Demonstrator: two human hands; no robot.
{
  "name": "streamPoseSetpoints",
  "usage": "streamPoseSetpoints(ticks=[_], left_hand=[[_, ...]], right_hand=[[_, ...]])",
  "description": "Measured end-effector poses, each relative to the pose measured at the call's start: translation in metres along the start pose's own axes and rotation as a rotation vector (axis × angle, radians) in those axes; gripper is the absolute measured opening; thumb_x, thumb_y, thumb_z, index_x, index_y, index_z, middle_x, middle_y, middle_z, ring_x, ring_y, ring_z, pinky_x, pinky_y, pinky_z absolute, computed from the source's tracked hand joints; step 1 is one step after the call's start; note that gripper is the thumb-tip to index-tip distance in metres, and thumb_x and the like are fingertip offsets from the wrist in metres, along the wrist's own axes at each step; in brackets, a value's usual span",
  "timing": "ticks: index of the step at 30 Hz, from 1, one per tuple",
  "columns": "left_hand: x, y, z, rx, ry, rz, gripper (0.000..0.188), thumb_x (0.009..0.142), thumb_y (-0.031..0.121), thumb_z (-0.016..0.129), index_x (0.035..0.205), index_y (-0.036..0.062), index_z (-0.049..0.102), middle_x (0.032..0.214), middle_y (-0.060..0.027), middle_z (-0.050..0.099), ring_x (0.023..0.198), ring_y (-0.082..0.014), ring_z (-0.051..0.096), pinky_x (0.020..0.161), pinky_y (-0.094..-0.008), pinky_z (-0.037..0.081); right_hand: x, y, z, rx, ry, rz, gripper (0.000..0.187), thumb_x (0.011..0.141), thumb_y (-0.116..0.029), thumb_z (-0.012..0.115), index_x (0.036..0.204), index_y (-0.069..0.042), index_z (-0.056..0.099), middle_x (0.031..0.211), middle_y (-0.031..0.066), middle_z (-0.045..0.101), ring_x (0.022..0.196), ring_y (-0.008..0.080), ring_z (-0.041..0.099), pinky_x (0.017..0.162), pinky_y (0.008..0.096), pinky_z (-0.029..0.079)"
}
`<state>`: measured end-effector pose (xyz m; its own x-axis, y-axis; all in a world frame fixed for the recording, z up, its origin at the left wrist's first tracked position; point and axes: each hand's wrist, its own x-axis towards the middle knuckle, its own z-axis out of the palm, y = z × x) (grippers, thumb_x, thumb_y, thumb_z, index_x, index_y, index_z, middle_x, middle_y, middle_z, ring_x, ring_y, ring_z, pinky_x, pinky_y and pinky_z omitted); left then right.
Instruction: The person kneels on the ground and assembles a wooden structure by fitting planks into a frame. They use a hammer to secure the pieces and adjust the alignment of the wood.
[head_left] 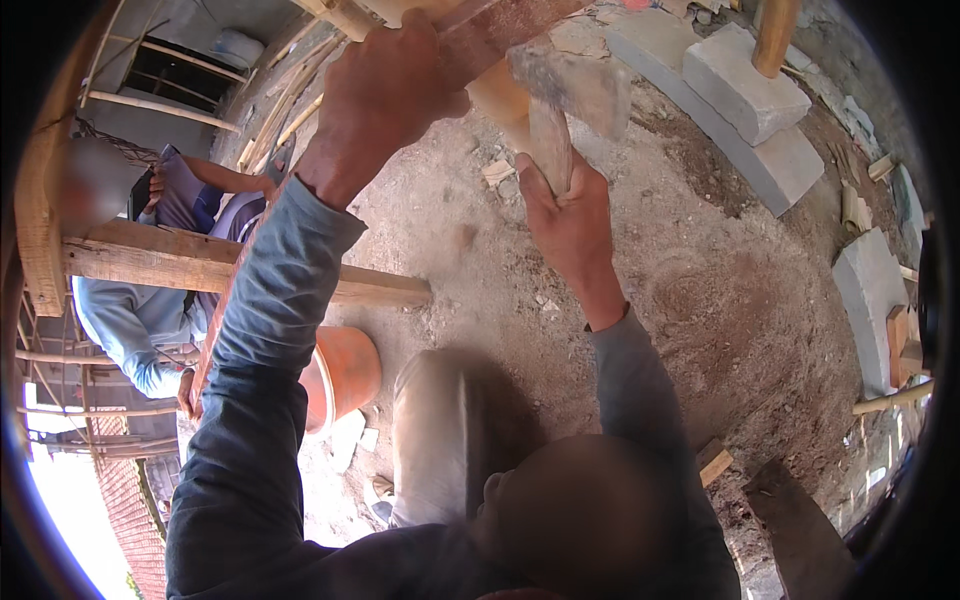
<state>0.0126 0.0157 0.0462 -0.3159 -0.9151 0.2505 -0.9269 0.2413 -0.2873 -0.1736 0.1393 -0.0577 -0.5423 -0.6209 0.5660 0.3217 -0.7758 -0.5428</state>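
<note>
At the top, my left hand (pixel 390 100) is closed around a reddish-brown wooden beam (pixel 505 35). My right hand (pixel 575 225), just to its right, grips the wooden handle of a hammer (pixel 548 145). Its broad grey head lies crosswise close below the beam and is smeared by motion, so its exact shape is unclear. A pale, rounded wooden post (pixel 497 100) stands under the beam, partly hidden by the hammer and my left hand.
Grey blocks (pixel 745 85) lie at upper right, another block (pixel 868 300) at far right. A horizontal timber (pixel 160 258) crosses the left side behind my forearm. An orange bucket (pixel 345 375) stands below it. Two people are at left, one sleeve (pixel 130 325) light blue.
</note>
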Motion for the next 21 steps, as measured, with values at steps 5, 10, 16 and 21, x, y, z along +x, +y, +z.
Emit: streamPoseSetpoints(ticks=[5, 10, 16, 21], left_hand=[[0.002, -0.005, 0.003, 0.023, 0.032, 0.032, 0.064, 0.073, 0.033, 0.091, 0.119, 0.0004, 0.061, 0.096, -0.0277, 0.075, 0.096, -0.044, 0.075, 0.084, -0.0521, 0.06], [0.012, 0.008, -0.003, 0.028, -0.002, -0.006, 0.067, 0.073, 0.034, 0.092, 0.121, 0.0005, 0.06, 0.096, -0.0274, 0.075, 0.096, -0.0434, 0.075, 0.083, -0.0515, 0.06], [-0.001, -0.01, 0.004, 0.033, 0.0, 0.003, 0.065, 0.073, 0.035, 0.091, 0.12, 0.001, 0.06, 0.096, -0.0267, 0.075, 0.096, -0.0434, 0.075, 0.083, -0.0526, 0.06], [0.008, 0.001, 0.002, 0.051, 0.081, 0.067, 0.065, 0.073, 0.034, 0.091, 0.12, 0.0017, 0.06, 0.095, -0.0258, 0.075, 0.094, -0.0439, 0.075, 0.082, -0.053, 0.06]], right_hand=[[-0.006, 0.02, 0.0, -0.243, -0.077, 0.054, 0.025, 0.108, -0.027, 0.061, 0.103, -0.004, 0.066, 0.08, 0.005, 0.066, 0.063, 0.0123, 0.06, 0.056, 0.0286, 0.05], [-0.001, 0.059, 0.012, -0.097, -0.034, 0.072, 0.023, 0.108, -0.025, 0.06, 0.1, -0.004, 0.065, 0.072, 0.0032, 0.063, 0.058, 0.0124, 0.06, 0.054, 0.0304, 0.051], [-0.021, 0.03, 0.002, -0.236, -0.013, 0.284, 0.023, 0.109, -0.023, 0.059, 0.093, -0.006, 0.062, 0.073, 0.0049, 0.064, 0.058, 0.0134, 0.059, 0.055, 0.0343, 0.055], [-0.009, 0.058, 0.018, 0.217, 0.067, -0.084, 0.024, 0.104, -0.023, 0.068, 0.099, 0.0, 0.066, 0.083, 0.0115, 0.068, 0.067, 0.018, 0.065, 0.055, 0.0339, 0.052]])
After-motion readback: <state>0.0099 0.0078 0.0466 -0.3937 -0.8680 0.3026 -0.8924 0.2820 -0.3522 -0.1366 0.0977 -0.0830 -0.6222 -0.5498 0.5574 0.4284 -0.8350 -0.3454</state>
